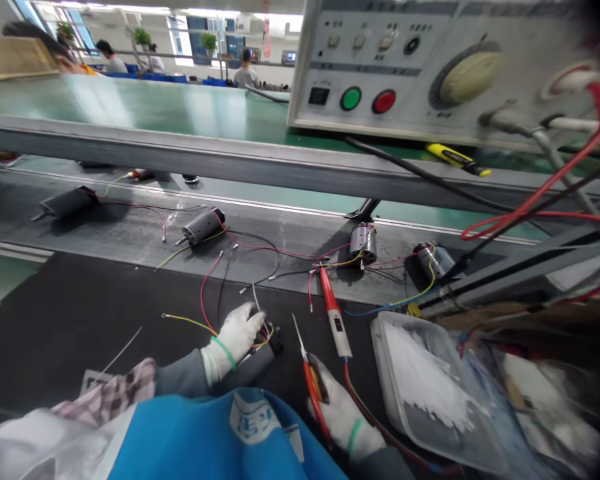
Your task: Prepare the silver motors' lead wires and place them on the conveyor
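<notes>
The gloved left hand (236, 337) clenches a small wired motor (250, 365) on the black mat (65, 320), its body under the fingers. The gloved right hand (343, 413) grips a red-handled pointed tool (313, 390), near a red soldering iron (337, 327).

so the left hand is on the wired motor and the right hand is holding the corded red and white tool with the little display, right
Not quite. The head view shows the right hand holding a thin red-handled tool, not the corded red and white tool, which lies on the black belt. The left hand is on the wired motor, as you said.
</notes>
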A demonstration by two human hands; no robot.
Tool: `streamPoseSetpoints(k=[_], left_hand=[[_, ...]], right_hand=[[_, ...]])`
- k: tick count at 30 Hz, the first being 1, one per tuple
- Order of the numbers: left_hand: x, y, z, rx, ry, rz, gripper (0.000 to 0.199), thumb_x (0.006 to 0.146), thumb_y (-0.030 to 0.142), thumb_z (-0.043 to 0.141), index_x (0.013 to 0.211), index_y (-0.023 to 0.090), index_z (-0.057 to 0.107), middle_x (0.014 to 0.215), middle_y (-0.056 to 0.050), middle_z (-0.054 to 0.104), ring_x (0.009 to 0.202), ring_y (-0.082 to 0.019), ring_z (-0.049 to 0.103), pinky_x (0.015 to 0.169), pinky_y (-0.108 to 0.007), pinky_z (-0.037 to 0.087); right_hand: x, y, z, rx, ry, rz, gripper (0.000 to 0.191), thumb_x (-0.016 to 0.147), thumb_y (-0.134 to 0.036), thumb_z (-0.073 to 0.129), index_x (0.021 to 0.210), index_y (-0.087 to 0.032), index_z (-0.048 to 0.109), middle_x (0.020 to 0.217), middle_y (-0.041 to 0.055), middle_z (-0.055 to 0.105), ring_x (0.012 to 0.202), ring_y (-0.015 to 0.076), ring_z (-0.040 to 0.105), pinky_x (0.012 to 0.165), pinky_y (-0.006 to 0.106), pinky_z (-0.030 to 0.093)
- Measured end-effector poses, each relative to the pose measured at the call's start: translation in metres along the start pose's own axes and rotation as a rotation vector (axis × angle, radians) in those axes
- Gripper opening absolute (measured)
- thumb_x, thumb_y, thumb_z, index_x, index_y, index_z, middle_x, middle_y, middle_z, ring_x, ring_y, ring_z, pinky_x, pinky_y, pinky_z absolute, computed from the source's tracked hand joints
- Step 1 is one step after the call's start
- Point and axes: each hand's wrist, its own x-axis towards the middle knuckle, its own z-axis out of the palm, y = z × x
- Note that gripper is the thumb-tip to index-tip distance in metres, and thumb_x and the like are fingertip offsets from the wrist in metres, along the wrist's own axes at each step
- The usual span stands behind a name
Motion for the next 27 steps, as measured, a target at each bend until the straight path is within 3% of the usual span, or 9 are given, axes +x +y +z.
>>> streamPoseSetpoints(k=[2,4,9,15,18,21,23,25,27], left_hand=[[0.0,-0.003,0.001,-0.052,0.025,0.017,0.022,0.079,0.036,0.043,0.074,0.016,0.052,0.061,0.002,0.053,0.056,-0.011,0.049,0.053,-0.022,0.037],[0.001,-0.003,0.0,-0.062,0.018,0.053,0.024,0.079,0.037,0.043,0.076,0.016,0.054,0.062,0.001,0.053,0.057,-0.011,0.049,0.055,-0.023,0.038],[0.003,0.003,-0.007,0.015,-0.035,0.19,0.029,0.081,0.036,0.041,0.086,0.014,0.059,0.072,-0.002,0.059,0.066,-0.014,0.052,0.062,-0.024,0.04],[0.005,0.009,-0.006,0.275,-0.094,0.464,0.03,0.085,0.033,0.036,0.087,0.014,0.061,0.081,-0.006,0.061,0.076,-0.016,0.055,0.071,-0.026,0.041],[0.006,0.008,-0.012,0.332,-0.061,0.526,0.032,0.086,0.033,0.035,0.09,0.014,0.06,0.085,-0.007,0.062,0.081,-0.015,0.056,0.075,-0.025,0.042],[0.0,0.0,-0.054,0.488,-0.078,0.487,0.035,0.087,0.032,0.031,0.091,0.014,0.06,0.09,-0.009,0.061,0.085,-0.016,0.056,0.079,-0.026,0.042],[-0.009,-0.007,-0.097,0.763,-0.269,0.378,0.033,0.084,0.033,0.035,0.085,0.016,0.063,0.085,-0.008,0.062,0.08,-0.018,0.057,0.076,-0.03,0.043],[-0.02,-0.011,-0.134,1.055,-0.497,0.152,0.023,0.071,0.036,0.052,0.076,0.018,0.066,0.077,-0.007,0.063,0.075,-0.023,0.059,0.07,-0.034,0.045],[-0.027,-0.009,-0.149,1.14,-0.521,0.089,0.038,0.061,0.041,0.06,0.092,0.02,0.065,0.088,-0.01,0.064,0.084,-0.029,0.058,0.073,-0.038,0.045]], right_hand=[[-0.005,-0.008,0.005,0.191,-0.071,-0.128,0.073,0.07,-0.028,0.051,0.136,-0.016,0.021,0.139,0.0054,0.033,0.127,0.0194,0.029,0.104,0.031,0.028],[-0.009,-0.017,0.007,0.159,-0.144,-0.157,0.069,0.073,-0.034,0.052,0.135,-0.02,0.025,0.14,0.0037,0.031,0.129,0.0189,0.026,0.107,0.033,0.023],[-0.014,-0.03,-0.011,-0.225,-0.132,-0.176,0.064,0.073,-0.045,0.053,0.13,-0.021,0.036,0.123,0.0104,0.052,0.113,0.025,0.047,0.098,0.04,0.034],[-0.014,-0.041,-0.032,-0.508,-0.088,-0.181,0.059,0.071,-0.036,0.052,0.127,-0.022,0.041,0.107,0.0091,0.062,0.097,0.0241,0.057,0.086,0.035,0.043],[-0.014,-0.047,-0.036,-0.59,-0.083,-0.178,0.056,0.073,-0.036,0.049,0.127,-0.024,0.041,0.102,0.0075,0.064,0.093,0.0242,0.06,0.082,0.035,0.044],[-0.015,-0.043,-0.04,-0.601,-0.095,-0.118,0.055,0.073,-0.036,0.049,0.127,-0.026,0.041,0.097,0.0051,0.066,0.089,0.023,0.062,0.079,0.032,0.046],[-0.015,-0.031,-0.041,-0.612,-0.086,-0.048,0.057,0.073,-0.033,0.048,0.129,-0.025,0.038,0.101,0.006,0.065,0.092,0.0226,0.061,0.08,0.031,0.046],[-0.015,-0.016,-0.039,-0.658,-0.082,0.006,0.061,0.072,-0.027,0.048,0.132,-0.02,0.034,0.109,0.0091,0.062,0.098,0.023,0.058,0.083,0.031,0.044],[-0.014,-0.007,-0.035,-0.745,-0.085,0.038,0.062,0.071,-0.023,0.047,0.132,-0.017,0.034,0.109,0.0126,0.062,0.098,0.0252,0.058,0.083,0.034,0.044]])
